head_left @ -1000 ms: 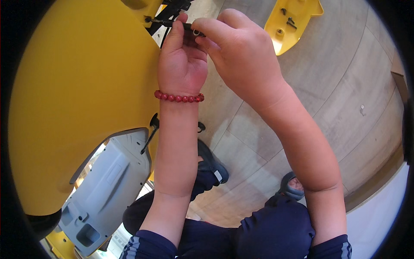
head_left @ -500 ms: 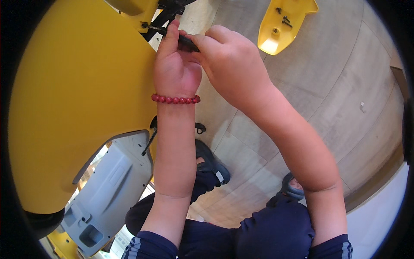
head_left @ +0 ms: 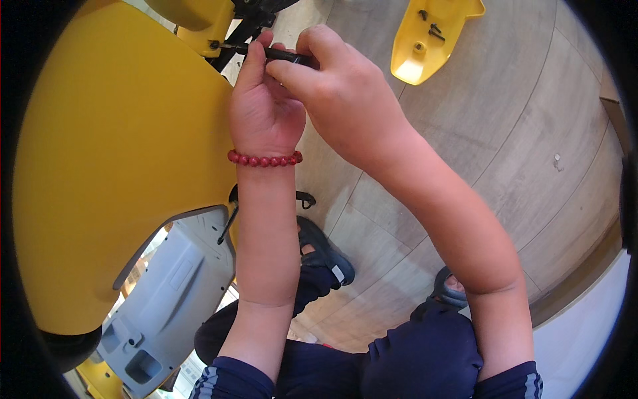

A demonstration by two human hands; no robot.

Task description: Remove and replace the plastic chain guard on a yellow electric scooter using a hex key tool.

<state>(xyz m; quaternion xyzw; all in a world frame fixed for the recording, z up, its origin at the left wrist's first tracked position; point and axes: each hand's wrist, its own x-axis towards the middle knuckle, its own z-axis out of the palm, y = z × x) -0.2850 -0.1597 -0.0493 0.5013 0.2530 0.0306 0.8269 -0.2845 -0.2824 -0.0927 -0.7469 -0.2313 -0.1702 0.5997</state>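
Observation:
A black screwdriver [head_left: 286, 56] lies almost level near the top of the view. Its tip meets a dark screw hole [head_left: 214, 45] in a yellow bracket [head_left: 197, 40]. My right hand [head_left: 345, 86] is closed round the handle end. My left hand [head_left: 266, 116], with a red bead bracelet at the wrist, steadies the front of the screwdriver between thumb and fingers, palm up. Some of its fingertips are hidden behind the tool and my right hand. To the left spreads a large yellow body panel [head_left: 126, 153], close beside my left wrist.
On the wood-look floor [head_left: 505, 86] at the upper right lies a yellow plastic cover [head_left: 407, 63] with several black screws [head_left: 435, 31] in it. A grey plastic panel [head_left: 159, 279] sits at the lower left. My legs and shoes [head_left: 322, 249] are below.
The screwdriver and both hands have shifted slightly left together with the yellow parts in view. My right hand has turned on the handle, its fingers now placed differently.

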